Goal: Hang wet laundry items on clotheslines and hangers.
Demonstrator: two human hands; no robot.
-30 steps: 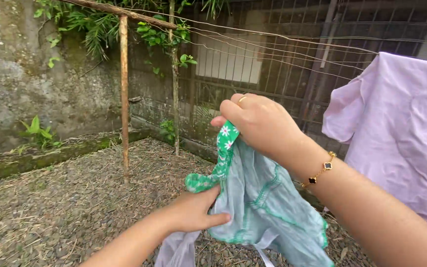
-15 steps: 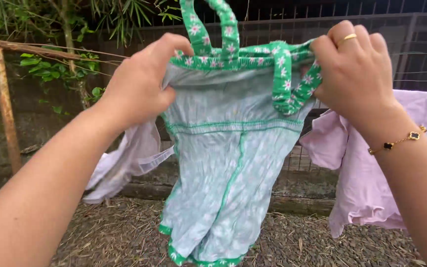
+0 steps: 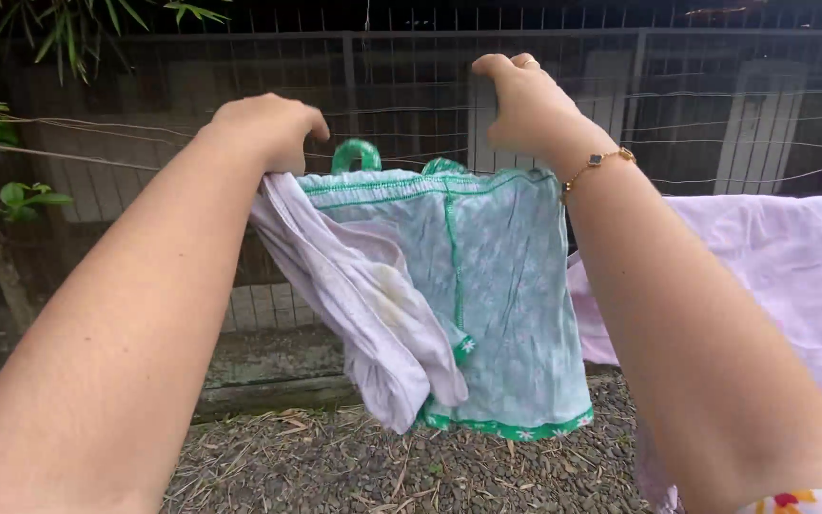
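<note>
Both hands up at the wire line, green-trimmed dress hanging between them.

I see my left hand (image 3: 268,128) fisted on the dress (image 3: 487,286) top corner plus a pale lilac cloth (image 3: 373,314) drooping below it; my right hand (image 3: 520,105) curls over the wire clothesline (image 3: 715,143) above the other corner. Lilac shirt (image 3: 782,276) hangs just right.

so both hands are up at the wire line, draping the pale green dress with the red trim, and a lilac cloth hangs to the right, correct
Not quite: the head view shows the trim of the pale green dress is bright green, not red. The rest holds: the left hand and right hand are up at the wire line, and a lilac cloth hangs to the right.
</note>
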